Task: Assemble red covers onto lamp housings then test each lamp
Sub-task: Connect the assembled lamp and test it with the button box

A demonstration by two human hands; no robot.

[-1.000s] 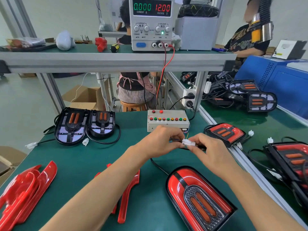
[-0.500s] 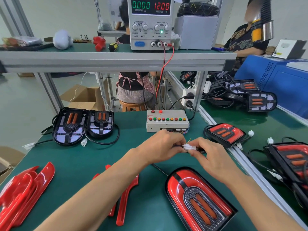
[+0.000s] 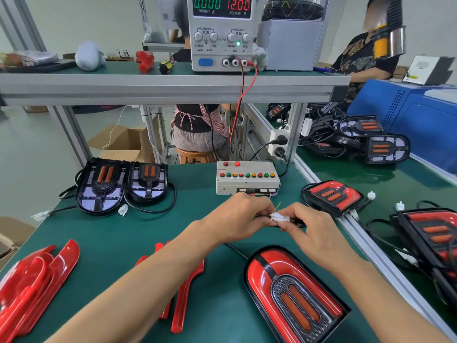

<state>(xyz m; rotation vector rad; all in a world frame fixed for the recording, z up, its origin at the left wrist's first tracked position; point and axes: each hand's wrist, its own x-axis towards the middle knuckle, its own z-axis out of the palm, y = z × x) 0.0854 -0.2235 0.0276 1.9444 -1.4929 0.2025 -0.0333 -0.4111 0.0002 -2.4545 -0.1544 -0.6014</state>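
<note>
Step in hand, as judged: the test of an assembled lamp, at the point of plugging it into the tester.

Lamp (image 3: 294, 290), red cover fitted, lay face up on the mat (image 3: 197, 219) at near right, just below the hands. Its black cable (image 3: 235, 250) ran up from its far left edge under the left wrist toward the hands.

Left hand (image 3: 241, 217) and right hand (image 3: 314, 233) met just in front of the tester box (image 3: 247, 178). Both had fingers curled and pinching at a white connector (image 3: 280, 217) from either side. Could not tell whether this was one plug or two halves, nor whether they were fully seated; fingers hid the joint. Thin coloured wires showed just above it, toward the box.

Supply (image 3: 221, 33) on the shelf read 0.000 A and 12.00 V. No light showed in the lamp. Judged from this: no current drawn, lamp not yet powered.

Next move, as judged: push the halves straight together until home, let go, then work the buttons on the box and watch lamp and current reading.

Still to do: two housings (image 3: 121, 185) without covers lay at far left. Loose covers (image 3: 32, 283) lay at near left; more red pieces (image 3: 185, 295) were under the left forearm.
</note>
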